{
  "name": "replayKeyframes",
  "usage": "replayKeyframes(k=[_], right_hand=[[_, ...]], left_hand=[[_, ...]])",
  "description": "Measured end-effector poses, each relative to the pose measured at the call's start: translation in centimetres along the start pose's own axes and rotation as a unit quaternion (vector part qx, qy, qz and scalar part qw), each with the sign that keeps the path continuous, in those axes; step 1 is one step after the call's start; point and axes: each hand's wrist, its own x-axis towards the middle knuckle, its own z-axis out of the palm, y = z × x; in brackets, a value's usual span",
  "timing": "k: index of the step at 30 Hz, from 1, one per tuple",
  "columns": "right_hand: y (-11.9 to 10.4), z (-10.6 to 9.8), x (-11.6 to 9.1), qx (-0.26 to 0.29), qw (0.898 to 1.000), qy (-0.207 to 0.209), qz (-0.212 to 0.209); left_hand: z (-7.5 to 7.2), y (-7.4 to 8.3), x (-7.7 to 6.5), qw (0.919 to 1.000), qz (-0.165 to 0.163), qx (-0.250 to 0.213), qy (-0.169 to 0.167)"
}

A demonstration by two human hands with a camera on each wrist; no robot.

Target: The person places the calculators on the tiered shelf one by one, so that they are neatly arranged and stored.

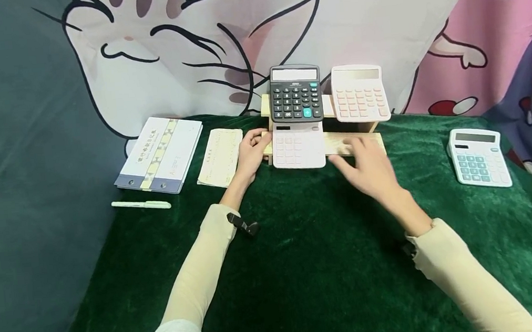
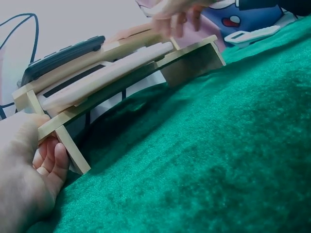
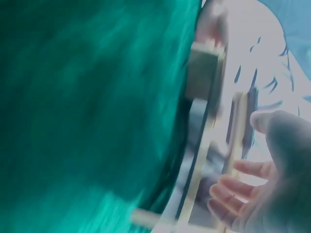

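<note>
A two-tier wooden stand point(image 1: 354, 141) stands against the backdrop. My left hand point(image 1: 250, 154) grips the left end of its lower board; in the left wrist view the thumb lies on top and the fingers curl underneath. A white calculator with pale pink keys point(image 1: 298, 150) rests on the lower tier beside that hand. On the upper tier sit a black calculator point(image 1: 295, 94) and a white calculator with peach keys point(image 1: 360, 94). Over the lower board's right part hovers my right hand point(image 1: 371, 170), fingers spread and holding nothing, blurred in the right wrist view point(image 3: 262, 179).
Farther right on the green cloth point(image 1: 303, 268) lies a white calculator with blue keys point(image 1: 479, 158). Left of the stand are a cream paper pad point(image 1: 220, 157), stacked white-and-blue binders point(image 1: 160, 153) and a pale green pen point(image 1: 141, 204). A cat-print fabric point(image 1: 367, 15) hangs behind.
</note>
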Motion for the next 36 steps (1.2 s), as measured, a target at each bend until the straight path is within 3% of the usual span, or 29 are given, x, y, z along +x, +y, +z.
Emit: replayKeyframes(k=[4,13,18,23,26,29,32,36], right_hand=[[3.5,-1.7,-1.3,0.008,0.999,0.033,0.015],[11.4,-6.2,-3.3,0.011,0.995,0.064,0.080],[15.7,-8.2,-4.8,-0.017,0.992,0.053,0.111],[19.1,-9.9,-6.6,-0.057,0.981,0.024,0.183],[21.2,-10.5,-7.5,-0.084,0.968,-0.006,0.238],[23.1,-10.8,-8.4,-0.109,0.948,-0.038,0.298],[24.5,-10.9,-9.1,-0.130,0.918,-0.077,0.365],[25.4,-10.9,-9.7,-0.115,0.884,-0.129,0.435]], left_hand=[[0.2,-0.1,0.1,0.9999,-0.001,-0.007,-0.015],[-0.2,-0.2,0.3,0.9998,-0.006,0.000,-0.017],[-0.4,0.9,-0.1,0.9994,-0.020,0.002,-0.027],[-0.1,0.8,0.0,0.9997,-0.010,0.004,-0.022],[-0.1,0.1,0.5,0.9998,-0.004,0.003,-0.018],[0.0,0.0,0.4,0.9999,0.000,0.004,-0.012],[0.1,-0.1,0.3,0.9999,-0.002,0.006,-0.009],[0.2,-0.2,0.2,0.9999,-0.005,0.006,-0.009]])
